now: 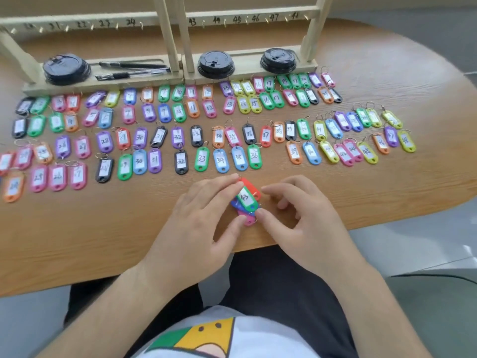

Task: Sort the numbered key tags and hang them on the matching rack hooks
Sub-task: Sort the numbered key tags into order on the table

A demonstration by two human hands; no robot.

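Wooden table [335, 197], spread from the left edge with tags [139, 136] in numbered rows, paired by number, presumably for fast matching. Beyond, rack [77, 20] with numbered hooks [141, 25], those in view bare, hanging not yet begun. Near the middle, left hand [204, 215] pinching stack [246, 200], fingers over its far end, thumb at the near end, green 43 on top, likely for reading. Just right, right hand [296, 210] curled, thumb touching ring [254, 219] at the stack's near end; grip or mere touch, cannot tell. Few left to sort, seemingly.
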